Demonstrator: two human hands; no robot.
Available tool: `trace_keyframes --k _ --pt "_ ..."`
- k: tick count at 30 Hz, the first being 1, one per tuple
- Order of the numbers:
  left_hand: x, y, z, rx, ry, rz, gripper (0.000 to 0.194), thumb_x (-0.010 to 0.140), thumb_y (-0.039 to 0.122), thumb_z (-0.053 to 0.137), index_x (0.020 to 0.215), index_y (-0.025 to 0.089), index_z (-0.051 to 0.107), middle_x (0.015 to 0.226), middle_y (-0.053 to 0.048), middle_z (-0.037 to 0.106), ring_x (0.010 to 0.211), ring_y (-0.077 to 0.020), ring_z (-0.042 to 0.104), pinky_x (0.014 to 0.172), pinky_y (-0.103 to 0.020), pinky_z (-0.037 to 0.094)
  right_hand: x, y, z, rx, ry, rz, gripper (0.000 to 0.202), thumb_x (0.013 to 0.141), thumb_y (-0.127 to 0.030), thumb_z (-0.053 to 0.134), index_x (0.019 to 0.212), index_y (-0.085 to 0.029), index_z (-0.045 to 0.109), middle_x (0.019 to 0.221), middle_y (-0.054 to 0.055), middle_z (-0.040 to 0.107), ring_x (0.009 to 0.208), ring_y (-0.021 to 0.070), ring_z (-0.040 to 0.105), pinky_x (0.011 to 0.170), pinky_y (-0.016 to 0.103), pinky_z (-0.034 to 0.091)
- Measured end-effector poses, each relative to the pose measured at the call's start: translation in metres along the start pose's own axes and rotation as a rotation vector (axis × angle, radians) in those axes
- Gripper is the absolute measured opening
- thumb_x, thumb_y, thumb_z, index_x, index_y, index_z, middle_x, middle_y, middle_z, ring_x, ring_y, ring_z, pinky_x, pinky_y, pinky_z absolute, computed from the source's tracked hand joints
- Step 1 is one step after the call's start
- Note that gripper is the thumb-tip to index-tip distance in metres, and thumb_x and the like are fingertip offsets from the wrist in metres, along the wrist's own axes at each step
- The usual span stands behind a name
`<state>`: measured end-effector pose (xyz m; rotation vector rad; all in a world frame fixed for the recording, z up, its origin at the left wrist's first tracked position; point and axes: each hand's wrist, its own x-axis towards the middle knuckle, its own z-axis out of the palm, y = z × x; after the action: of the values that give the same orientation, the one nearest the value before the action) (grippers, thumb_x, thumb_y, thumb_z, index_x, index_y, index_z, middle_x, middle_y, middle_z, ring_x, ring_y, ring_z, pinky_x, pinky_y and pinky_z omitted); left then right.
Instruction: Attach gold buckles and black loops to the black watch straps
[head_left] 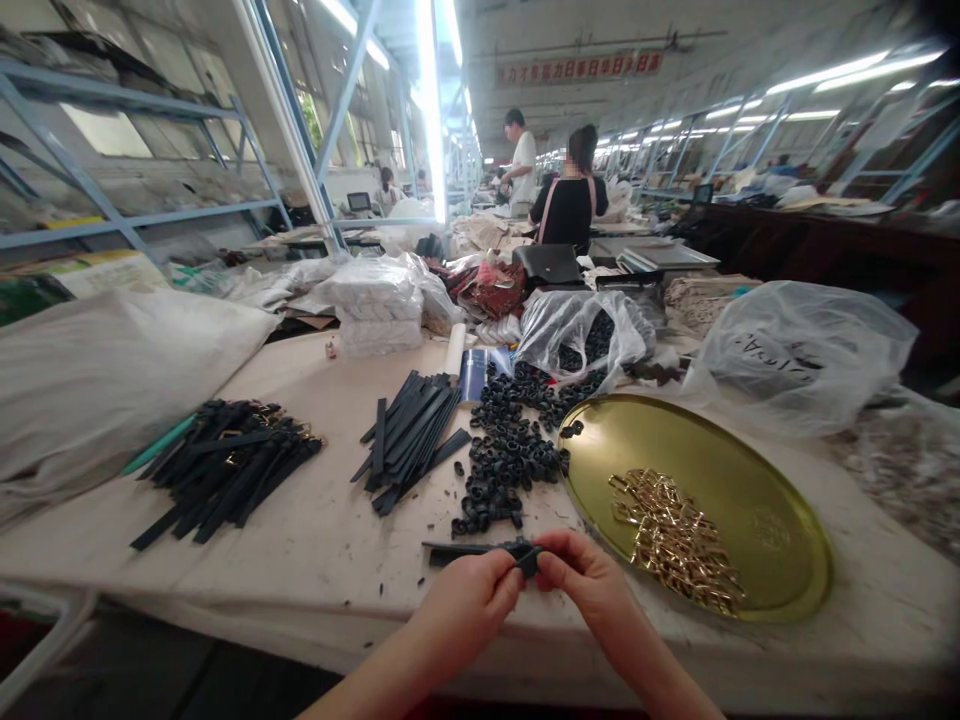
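Note:
At the table's front edge, my left hand [474,592] and my right hand [583,578] meet, both closed on a small dark strap [529,562]. The fingers cover most of it, so its ends are hard to make out. Just behind the left fingers lie more dark strips [454,551], flat on the table. A heap of small black loops [499,465] spreads out beyond my hands. To the right, a gold oval tray [765,470] carries a pile of gold-coloured buckles [679,540]. Plain black straps [409,435] are stacked left of the loops.
Straps with buckles fitted [232,460] form a pile at the left, beside a large pale cloth bundle [112,370]. Clear plastic bags [802,350] stand behind the tray. Wrapped packs [379,305] sit at the back. Two people [570,200] are farther off among shelves.

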<state>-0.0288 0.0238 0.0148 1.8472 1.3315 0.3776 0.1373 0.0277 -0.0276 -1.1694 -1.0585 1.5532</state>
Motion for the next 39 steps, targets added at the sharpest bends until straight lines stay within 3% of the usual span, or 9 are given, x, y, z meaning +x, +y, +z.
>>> trace_keyframes --k 6,11,16,19,22,27,31,36,39 --pt "-0.004 0.002 0.002 0.025 -0.076 0.015 0.03 0.084 0.032 0.035 0.072 0.018 0.059 0.061 0.0 0.055 0.057 -0.0122 0.048 0.051 -0.02 0.028 -0.01 0.003 0.002 -0.041 -0.046 0.064 0.028 0.062 -0.04 0.069 0.074 -0.016 0.062 0.05 -0.004 0.058 0.05 0.0126 0.053 0.054 0.026 0.041" --pt "-0.011 0.004 0.004 -0.248 -0.25 -0.099 0.032 0.084 0.032 0.032 0.107 0.019 0.05 0.062 0.004 0.051 0.049 -0.0098 0.045 0.049 -0.019 0.033 -0.014 -0.004 -0.001 0.008 0.045 0.089 0.027 0.063 -0.041 0.069 0.074 -0.016 0.061 0.051 -0.004 0.057 0.051 0.0107 0.052 0.056 0.024 0.04" --pt "-0.01 -0.003 0.011 -0.361 -0.096 -0.11 0.048 0.084 0.04 0.033 0.127 0.017 0.034 0.056 0.005 0.042 0.05 -0.0116 0.038 0.049 -0.021 0.03 -0.015 0.005 0.009 0.064 -0.025 0.084 0.036 0.061 -0.049 0.066 0.074 -0.016 0.06 0.055 -0.004 0.055 0.047 0.0105 0.051 0.052 0.024 0.041" --pt "-0.004 -0.008 0.012 -0.423 -0.06 -0.099 0.047 0.082 0.048 0.037 0.117 0.017 0.045 0.052 0.006 0.038 0.048 -0.0109 0.034 0.048 -0.02 0.029 -0.006 -0.004 -0.011 -0.279 -0.027 -0.052 0.042 0.072 -0.057 0.049 0.073 -0.016 0.059 0.054 -0.001 0.055 0.05 0.0132 0.053 0.052 0.025 0.042" --pt "0.002 -0.01 0.014 -0.44 -0.02 -0.094 0.034 0.082 0.045 0.038 0.093 0.017 0.054 0.049 0.008 0.03 0.047 -0.0093 0.03 0.047 -0.019 0.026 0.012 -0.025 -0.049 -1.173 0.316 -0.138 0.029 0.083 -0.039 0.04 0.076 -0.019 0.059 0.073 0.004 0.063 0.067 0.017 0.058 0.06 0.027 0.042" --pt "0.008 -0.007 0.024 -0.422 -0.049 -0.119 0.023 0.081 0.037 0.037 0.08 0.017 0.048 0.049 0.009 0.029 0.043 -0.0077 0.029 0.043 -0.018 0.024 0.044 -0.037 -0.083 -1.416 0.418 -0.029 0.013 0.071 -0.013 0.052 0.062 -0.014 0.06 0.069 0.016 0.065 0.068 0.0265 0.061 0.06 0.034 0.04" --pt "0.007 -0.002 0.021 -0.41 -0.062 -0.179 0.022 0.081 0.038 0.033 0.076 0.019 0.044 0.048 0.008 0.037 0.039 -0.0083 0.032 0.039 -0.018 0.024 0.043 -0.036 -0.076 -1.419 0.339 -0.063 0.017 0.07 -0.008 0.047 0.059 -0.015 0.059 0.066 0.013 0.064 0.065 0.0234 0.061 0.058 0.031 0.039" --pt "0.011 0.011 0.003 -0.33 0.063 -0.055 0.018 0.078 0.032 0.044 0.08 0.016 0.052 0.065 0.003 0.051 0.06 -0.0106 0.045 0.057 -0.02 0.034 0.01 -0.046 -0.043 -1.206 0.029 -0.181 0.009 0.07 -0.016 0.049 0.062 -0.02 0.051 0.064 0.0 0.06 0.06 0.0137 0.054 0.055 0.022 0.038" --pt "0.013 0.016 0.0 -0.263 0.053 0.014 0.018 0.075 0.031 0.05 0.083 0.016 0.056 0.072 0.002 0.054 0.067 -0.0118 0.046 0.061 -0.02 0.033 -0.008 -0.046 -0.022 -0.949 -0.145 -0.166 0.011 0.072 -0.018 0.046 0.061 -0.021 0.046 0.058 -0.003 0.053 0.055 0.0126 0.049 0.05 0.022 0.035"
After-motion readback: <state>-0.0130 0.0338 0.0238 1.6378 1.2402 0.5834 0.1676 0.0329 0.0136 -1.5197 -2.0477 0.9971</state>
